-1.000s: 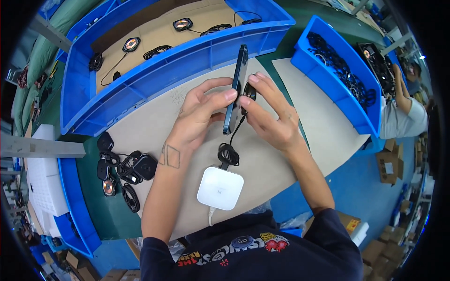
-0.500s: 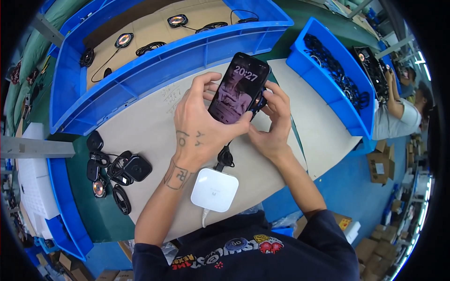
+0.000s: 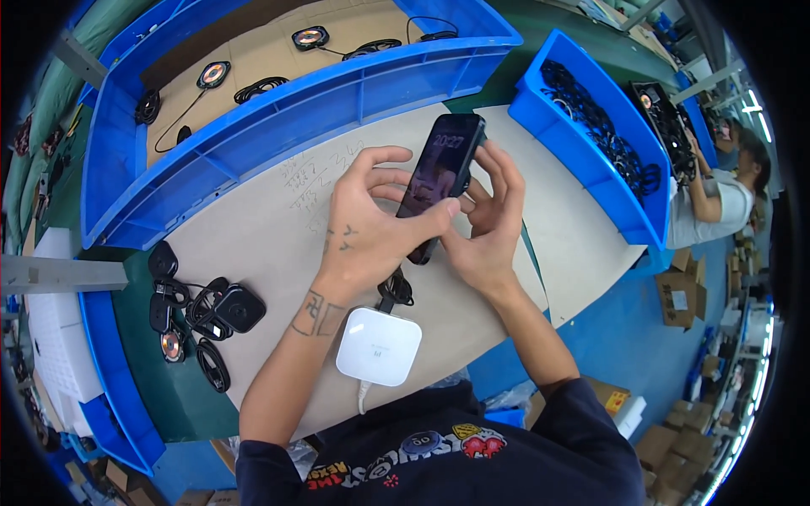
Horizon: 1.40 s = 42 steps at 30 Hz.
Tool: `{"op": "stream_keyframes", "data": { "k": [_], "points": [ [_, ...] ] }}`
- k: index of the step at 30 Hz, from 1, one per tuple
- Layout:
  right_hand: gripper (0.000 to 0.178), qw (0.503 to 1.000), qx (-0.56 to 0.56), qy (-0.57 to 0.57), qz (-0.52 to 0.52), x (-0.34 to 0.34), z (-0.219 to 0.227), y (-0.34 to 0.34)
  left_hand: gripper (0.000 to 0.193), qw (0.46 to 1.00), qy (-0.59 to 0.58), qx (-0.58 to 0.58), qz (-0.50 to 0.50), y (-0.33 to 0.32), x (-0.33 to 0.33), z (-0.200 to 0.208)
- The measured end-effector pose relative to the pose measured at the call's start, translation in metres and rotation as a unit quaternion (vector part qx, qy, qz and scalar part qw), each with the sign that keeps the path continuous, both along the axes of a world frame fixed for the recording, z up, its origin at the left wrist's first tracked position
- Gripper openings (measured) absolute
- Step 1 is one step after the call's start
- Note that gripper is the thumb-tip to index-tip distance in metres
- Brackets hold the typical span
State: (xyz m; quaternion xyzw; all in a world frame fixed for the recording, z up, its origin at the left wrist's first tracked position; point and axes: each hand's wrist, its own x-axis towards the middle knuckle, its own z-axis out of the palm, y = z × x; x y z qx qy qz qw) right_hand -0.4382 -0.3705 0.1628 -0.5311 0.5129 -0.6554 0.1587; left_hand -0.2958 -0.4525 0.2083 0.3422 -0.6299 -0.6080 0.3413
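Above the paper-covered bench, a smartphone (image 3: 437,164) with a dimmed lock screen is held tilted, its right edge turned toward view. My left hand (image 3: 375,207) is closed round its left side, thumb across the lower part. On the other side my right hand (image 3: 489,215) grips the right edge, fingers curled behind; whatever lies at the phone's back is mostly hidden. Just below the hands is a coiled black cable (image 3: 396,289). It lies against a white rounded-square device (image 3: 380,347), which has a white cable at its near edge.
A large blue bin (image 3: 337,105) with round pads and coiled cables spans the back. Another blue bin (image 3: 582,148) at right is full of black cables. Black square chargers (image 3: 240,309) with cables lie at left. A co-worker (image 3: 713,202) sits at far right.
Both hands have tilted the phone so its right edge shows more, and lowered it slightly. The screen has dimmed.
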Motion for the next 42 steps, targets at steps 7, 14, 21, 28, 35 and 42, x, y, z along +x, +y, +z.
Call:
{"op": "stream_keyframes", "data": {
  "k": [7,14,21,28,35,42],
  "points": [
    [0.076,0.974,0.016,-0.199,0.107,0.001,0.016,-0.004,0.063,0.987,0.054,0.149,0.005,-0.014,0.005,0.002],
    [0.071,0.998,0.008,0.057,0.023,0.000,0.018,-0.009,0.054,0.973,0.059,0.221,-0.038,-0.027,0.015,-0.001],
    [0.064,0.983,-0.026,0.182,0.013,-0.009,0.022,-0.014,0.053,0.956,0.112,0.260,-0.074,-0.035,0.020,-0.001],
    [0.068,0.992,0.009,-0.110,0.062,0.010,0.039,-0.014,0.054,0.978,0.070,0.192,-0.043,-0.023,0.016,0.009],
    [0.072,0.988,-0.036,-0.130,0.080,0.008,0.027,-0.020,0.060,0.977,0.108,0.179,-0.041,-0.022,0.017,0.010],
    [0.073,0.985,-0.035,-0.143,0.093,0.006,0.024,-0.021,0.062,0.972,0.117,0.200,-0.049,-0.025,0.018,0.008]
  ]
}}
